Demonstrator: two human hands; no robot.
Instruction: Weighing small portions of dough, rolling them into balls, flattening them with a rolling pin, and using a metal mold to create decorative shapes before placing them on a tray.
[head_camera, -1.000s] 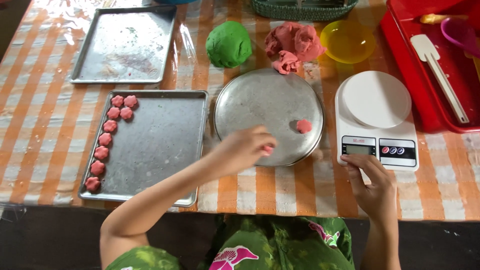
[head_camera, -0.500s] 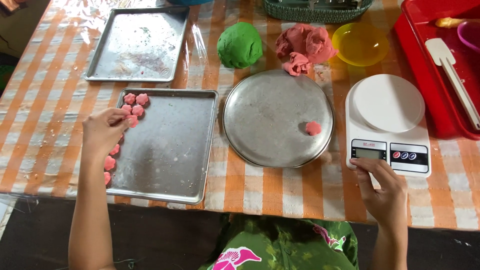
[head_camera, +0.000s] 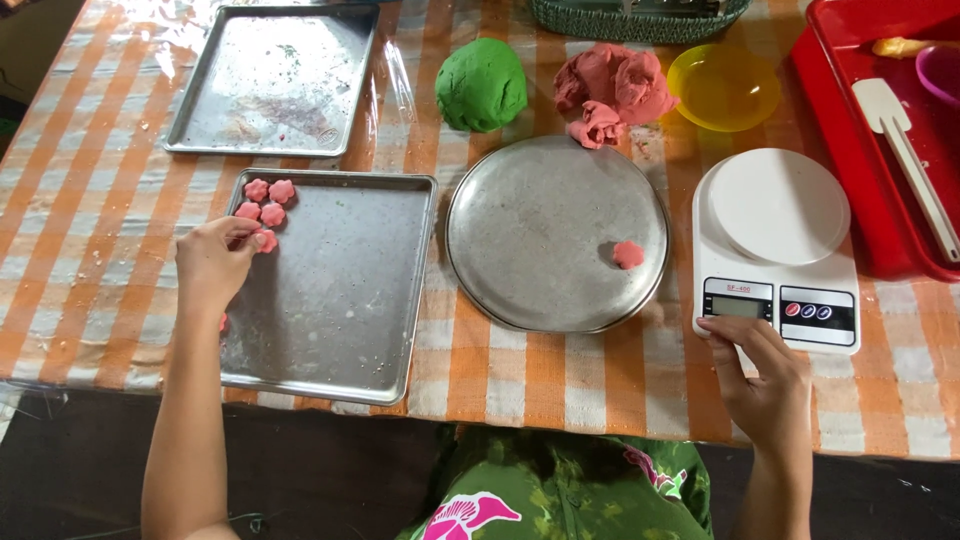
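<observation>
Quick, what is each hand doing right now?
Left hand: fingers curled on a pink dough piece in the tray.
Right hand: holding nothing, fingertips touching the scale.

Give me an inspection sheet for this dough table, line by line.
Surface: orange checked tablecloth under clear plastic.
Job's things: pink dough pieces at the near baking tray top left corner; one pink piece on the round metal plate.
Clutter: second tray, green dough ball, pink dough lump, yellow bowl, white kitchen scale, red tray holding a white spatula.
Hands: left hand on a tray piece; right hand touching the scale's front edge.
Cables: nothing seen.
Surroundings: green woven basket at the far edge.
</observation>
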